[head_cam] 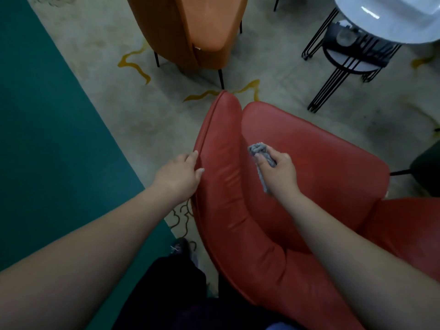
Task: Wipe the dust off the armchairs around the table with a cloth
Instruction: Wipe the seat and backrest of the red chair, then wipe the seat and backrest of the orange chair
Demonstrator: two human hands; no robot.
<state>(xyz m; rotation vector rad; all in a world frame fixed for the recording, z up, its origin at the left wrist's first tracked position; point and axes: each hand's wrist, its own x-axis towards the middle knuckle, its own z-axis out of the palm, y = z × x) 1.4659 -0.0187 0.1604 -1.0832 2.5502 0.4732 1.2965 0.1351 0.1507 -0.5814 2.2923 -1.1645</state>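
Now my right hand (279, 171) has its fingers closed around the bunched grey cloth (259, 153) over the red armchair (321, 167) seat; my left hand (181, 173) lies loosely open, bracing its armrest. Bunched so tight, it might skip dust along the seam.

Both forearms are bare, with no sleeves in view, and the left hand (177, 173) and right hand (279, 171) carry no gloves. Dark trousers (166, 294) cover the legs, above a dark shoe (181, 246) with pale laces.
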